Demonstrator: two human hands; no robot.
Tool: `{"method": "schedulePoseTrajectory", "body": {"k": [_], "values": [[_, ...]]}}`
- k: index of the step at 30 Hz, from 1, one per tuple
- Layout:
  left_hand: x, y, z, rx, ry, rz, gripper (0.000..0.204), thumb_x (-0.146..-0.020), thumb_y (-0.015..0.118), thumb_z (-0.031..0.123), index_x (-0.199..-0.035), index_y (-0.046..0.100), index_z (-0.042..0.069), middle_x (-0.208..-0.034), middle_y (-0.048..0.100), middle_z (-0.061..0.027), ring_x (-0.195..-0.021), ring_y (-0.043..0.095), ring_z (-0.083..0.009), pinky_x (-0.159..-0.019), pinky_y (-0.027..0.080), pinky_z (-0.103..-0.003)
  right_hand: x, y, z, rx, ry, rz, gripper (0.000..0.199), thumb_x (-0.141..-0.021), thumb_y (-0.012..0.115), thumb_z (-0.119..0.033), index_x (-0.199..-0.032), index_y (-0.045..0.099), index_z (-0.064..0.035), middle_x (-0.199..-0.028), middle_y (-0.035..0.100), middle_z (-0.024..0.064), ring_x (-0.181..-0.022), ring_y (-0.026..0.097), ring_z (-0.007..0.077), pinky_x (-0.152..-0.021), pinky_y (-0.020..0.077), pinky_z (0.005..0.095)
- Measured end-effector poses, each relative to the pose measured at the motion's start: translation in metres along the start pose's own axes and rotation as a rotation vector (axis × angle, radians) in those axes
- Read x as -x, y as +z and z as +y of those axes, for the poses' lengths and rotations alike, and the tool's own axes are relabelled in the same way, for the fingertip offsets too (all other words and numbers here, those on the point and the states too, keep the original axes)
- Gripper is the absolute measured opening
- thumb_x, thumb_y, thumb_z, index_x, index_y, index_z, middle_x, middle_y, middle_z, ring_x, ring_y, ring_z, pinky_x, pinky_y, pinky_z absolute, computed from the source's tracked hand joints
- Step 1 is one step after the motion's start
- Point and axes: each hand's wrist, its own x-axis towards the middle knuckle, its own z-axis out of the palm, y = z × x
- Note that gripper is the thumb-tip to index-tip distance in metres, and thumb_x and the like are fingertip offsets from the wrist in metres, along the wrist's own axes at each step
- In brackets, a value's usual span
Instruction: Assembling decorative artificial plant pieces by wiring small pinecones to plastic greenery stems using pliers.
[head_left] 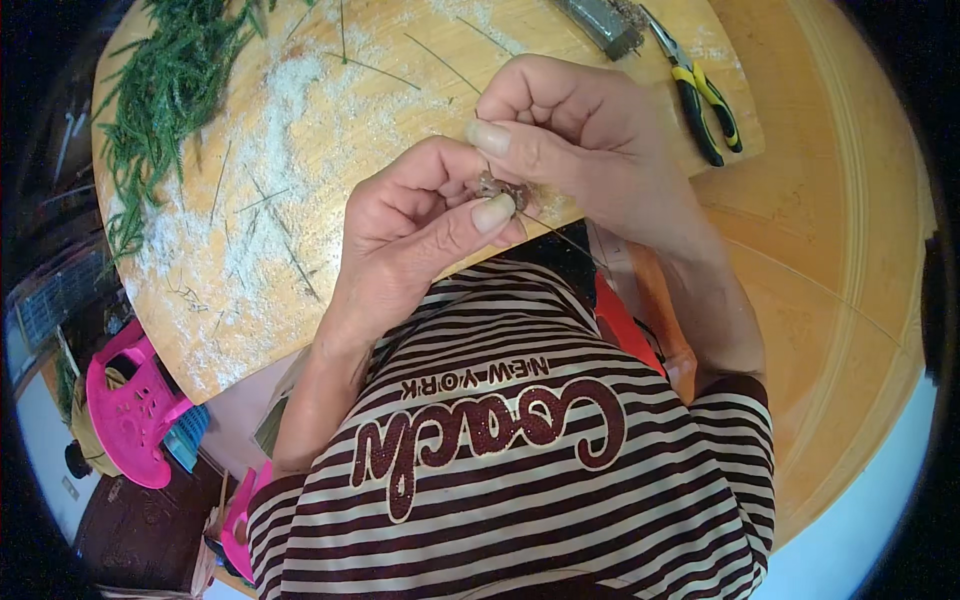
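Note:
My left hand (415, 225) and my right hand (575, 135) meet over the near edge of a round wooden board (300, 130). Between the thumbs and fingertips of both hands sits a small brownish lumpy piece (500, 187), pinched from both sides. A thin green stem or wire (570, 240) runs from it down to the right. Most of the piece is hidden by my fingers.
A heap of green needle-like sprigs (165, 90) lies at the board's far left. White grit is scattered over the board. Pliers with yellow-and-black handles (705, 100) and a grey metal block (605, 22) lie at the far right. A pink plastic stool (130, 405) stands lower left.

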Motion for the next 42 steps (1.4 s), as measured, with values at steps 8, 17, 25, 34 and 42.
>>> {"method": "schedulePoseTrajectory", "body": {"k": [8, 17, 25, 34, 42], "values": [[0.003, 0.002, -0.001, -0.035, 0.081, 0.022, 0.019, -0.092, 0.055, 0.006, -0.107, 0.054, -0.005, -0.095, 0.063, -0.0123, -0.085, 0.062, -0.0135, -0.079, 0.050, -0.025, 0.000, 0.017, 0.011, -0.060, -0.109, 0.218, 0.010, -0.092, 0.054, -0.008, -0.084, 0.052, -0.0024, -0.068, 0.053, -0.0015, -0.057, 0.046, 0.0015, -0.052, 0.0385, 0.0174], [0.004, 0.009, -0.003, -0.046, 0.267, 0.115, 0.021, -0.094, 0.051, 0.009, -0.108, 0.052, -0.006, -0.094, 0.063, -0.0131, -0.084, 0.061, -0.0158, -0.078, 0.050, -0.027, -0.006, 0.031, 0.020, 0.083, -0.332, 0.376, 0.009, -0.092, 0.052, -0.005, -0.084, 0.051, -0.0021, -0.067, 0.051, -0.0019, -0.054, 0.043, 0.0003, -0.048, 0.0339, 0.0157], [0.003, 0.014, 0.000, -0.017, 0.262, 0.212, 0.024, -0.094, 0.049, 0.010, -0.111, 0.051, -0.007, -0.094, 0.063, -0.0139, -0.083, 0.062, -0.0165, -0.078, 0.050, -0.028, -0.007, 0.036, 0.021, 0.133, -0.457, 0.471, 0.007, -0.091, 0.053, -0.002, -0.085, 0.051, -0.0025, -0.066, 0.046, -0.0045, -0.054, 0.040, -0.0005, -0.048, 0.0311, 0.0158], [-0.002, -0.003, 0.004, 0.039, 0.145, 0.089, 0.026, -0.095, 0.048, 0.011, -0.115, 0.050, -0.006, -0.098, 0.063, -0.0159, -0.084, 0.062, -0.0176, -0.079, 0.051, -0.028, -0.007, 0.025, 0.021, 0.248, -0.343, 0.469, 0.002, -0.089, 0.053, -0.002, -0.087, 0.052, -0.0018, -0.065, 0.049, -0.0025, -0.058, 0.045, 0.0014, -0.050, 0.0348, 0.0176], [-0.001, -0.004, -0.001, 0.030, 0.140, 0.174, 0.028, -0.095, 0.052, 0.014, -0.115, 0.050, -0.005, -0.103, 0.063, -0.0167, -0.088, 0.061, -0.0172, -0.080, 0.050, -0.028, 0.024, 0.022, 0.021, 0.571, -0.442, 0.352, 0.012, -0.084, 0.059, 0.001, -0.096, 0.059, -0.0020, -0.067, 0.051, -0.0021, -0.058, 0.045, 0.0074, -0.051, 0.0357, 0.0210]]}}
